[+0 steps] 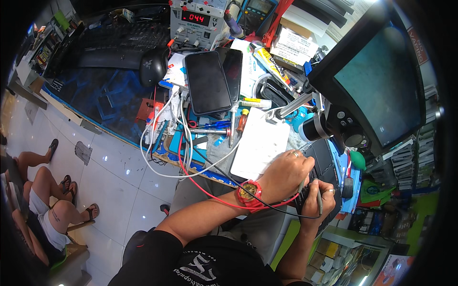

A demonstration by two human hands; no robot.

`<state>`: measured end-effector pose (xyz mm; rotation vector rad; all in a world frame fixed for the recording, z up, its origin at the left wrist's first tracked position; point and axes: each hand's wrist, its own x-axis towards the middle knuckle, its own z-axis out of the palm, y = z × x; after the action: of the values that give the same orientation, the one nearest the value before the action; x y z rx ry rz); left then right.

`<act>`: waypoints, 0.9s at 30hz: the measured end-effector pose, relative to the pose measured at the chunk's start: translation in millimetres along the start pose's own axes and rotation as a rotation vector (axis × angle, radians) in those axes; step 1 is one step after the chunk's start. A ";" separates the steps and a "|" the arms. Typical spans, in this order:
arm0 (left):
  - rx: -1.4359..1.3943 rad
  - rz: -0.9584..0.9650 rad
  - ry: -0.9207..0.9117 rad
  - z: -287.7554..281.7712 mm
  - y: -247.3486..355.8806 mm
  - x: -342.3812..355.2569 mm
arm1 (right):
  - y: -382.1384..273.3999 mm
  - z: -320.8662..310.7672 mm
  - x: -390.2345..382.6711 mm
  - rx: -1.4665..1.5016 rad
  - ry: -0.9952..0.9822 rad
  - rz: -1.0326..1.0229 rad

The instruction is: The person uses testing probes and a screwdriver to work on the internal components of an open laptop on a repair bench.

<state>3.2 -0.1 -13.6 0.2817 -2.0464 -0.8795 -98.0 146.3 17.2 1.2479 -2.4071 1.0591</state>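
My left hand (290, 168), with a red watch at the wrist, closes its fingers around a slim grey-green probe (302, 188). A red lead (214, 199) runs along my forearm to that probe's rear end. Close on its right, my right hand (317, 196) pinches a second grey probe (320, 205), and a black lead (267, 206) meets its lower end. Both hands rest over a dark flat plate (327, 159) below the microscope head. Whatever the probe tips touch is hidden by my fingers. A white pad (262, 143) lies beside my left hand.
A microscope screen (381, 81) leans over the right side. Two phones (208, 83) lie beyond the pad, near white cables (183, 119), screwdrivers (243, 121) and a yellow tube (269, 64). A power supply (196, 24) and a mouse (153, 65) stand farther back. People (47, 205) sit at left.
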 end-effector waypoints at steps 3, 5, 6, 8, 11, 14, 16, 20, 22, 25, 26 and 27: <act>0.002 0.000 0.005 -0.3 -0.1 -0.7 | -1.9 -0.2 0.0 0.002 -0.001 -0.002; 0.004 -0.001 0.002 -1.0 -0.2 -1.3 | -3.1 0.0 -0.4 0.008 -0.001 0.002; 0.005 -0.001 -0.003 -1.8 -0.4 -1.9 | -3.8 -0.2 -0.6 0.010 -0.003 0.001; 0.007 -0.001 -0.005 -2.3 -0.3 -2.1 | -4.8 -1.4 -0.7 0.013 -0.006 0.001; 0.005 -0.003 -0.001 -0.6 0.6 -0.9 | -3.6 -2.0 -1.1 -0.017 0.013 -0.002; -0.002 -0.023 -0.024 -3.0 0.0 -0.6 | -1.8 1.2 -0.7 -0.005 0.022 -0.027; -0.011 -0.039 -0.064 -6.3 1.4 2.0 | -2.2 0.3 1.5 0.004 0.030 -0.060; -0.026 -0.024 -0.055 -5.0 -1.1 3.3 | -0.9 1.3 2.4 -0.011 0.026 -0.064; -0.027 -0.029 -0.036 -4.1 1.5 4.4 | 0.5 -0.2 1.3 -0.014 0.020 -0.042; -0.015 -0.027 -0.033 -3.0 1.6 4.5 | 1.1 0.7 0.9 0.001 0.026 -0.040; -0.015 -0.030 -0.035 -3.1 1.6 4.3 | 0.9 0.6 0.5 -0.001 0.028 -0.044; -0.016 -0.029 -0.034 -2.7 1.6 4.5 | 0.8 0.4 0.5 -0.003 0.029 -0.050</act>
<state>2.9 -2.4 -8.6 0.2903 -2.0699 -0.9237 -98.8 146.0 16.8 1.2760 -2.3432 1.0523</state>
